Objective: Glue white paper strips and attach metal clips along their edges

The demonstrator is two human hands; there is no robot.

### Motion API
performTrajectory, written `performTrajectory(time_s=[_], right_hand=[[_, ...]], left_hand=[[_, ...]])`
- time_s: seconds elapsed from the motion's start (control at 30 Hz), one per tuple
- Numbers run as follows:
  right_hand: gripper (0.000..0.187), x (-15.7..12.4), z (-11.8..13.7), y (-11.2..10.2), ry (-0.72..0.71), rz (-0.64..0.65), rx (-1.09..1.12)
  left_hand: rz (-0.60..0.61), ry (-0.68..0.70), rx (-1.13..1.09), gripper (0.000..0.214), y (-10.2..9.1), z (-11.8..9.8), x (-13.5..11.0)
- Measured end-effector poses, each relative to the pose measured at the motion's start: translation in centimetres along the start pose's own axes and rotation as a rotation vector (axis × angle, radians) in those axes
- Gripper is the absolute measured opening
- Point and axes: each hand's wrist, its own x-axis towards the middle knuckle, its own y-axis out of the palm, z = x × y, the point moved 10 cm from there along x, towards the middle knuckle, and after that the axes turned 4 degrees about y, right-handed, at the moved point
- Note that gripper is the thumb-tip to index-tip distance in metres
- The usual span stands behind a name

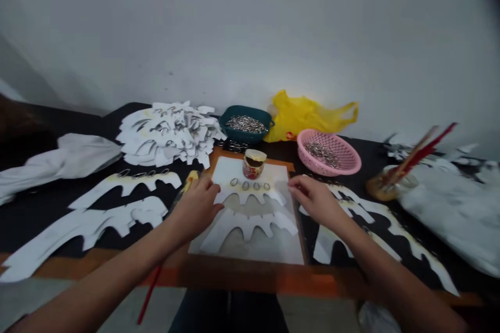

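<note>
In the head view, the left hand (198, 202) sits by the left edge of a pale sheet (250, 253), thumb apart from its loosely curled fingers, with nothing visible between them. The right hand (311, 192) is at the opposite edge, thumb and forefinger close together; whether they pinch anything I cannot tell.

Between the hands, the upper cutout (255, 195) lies flat on the sheet, its four metal loops (246, 186) spaced along a yellowed strip; a lower cutout (250, 225) lies nearer the person. That central spot probably keeps both within easy reach of either hand. A small tub (253, 165) stands just behind the loops, likely for a short reach.

Farther back on the dark surface (23, 229), a green basin (226, 124) and a pink basket (349, 158) hold metal pieces, presumably so they don't scatter. The stack of cutouts (152, 140) stands back left, seemingly to leave working room. At right, a jar (378, 190) keeps sticks (424, 153) upright.
</note>
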Motion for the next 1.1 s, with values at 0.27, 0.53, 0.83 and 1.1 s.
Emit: performTrajectory(time_s=[0.27, 0.53, 0.83, 1.1], right_hand=[[0.017, -6.3, 18.1, 13.6, -0.599, 0.377, -0.005], [0.013, -6.7, 23.5, 20.7, -0.664, 0.283, -0.268], [0.031, 3.8, 15.8, 7.4, 0.011, -0.041, 0.736], [0.025, 4.5, 6.3, -1.4, 0.266, -0.242, 1.155]], left_hand=[[-0.038, -0.427, 0.070, 0.033, 4.0, 6.0, -15.7], [-0.265, -0.468, -0.416, 0.018, 4.4, 4.8, -18.8], [-0.361, -0.245, -0.789, 0.024, 0.1, 3.3, -16.8], [-0.231, -0.162, -0.691, 0.018, 0.3, 2.9, -12.5]])
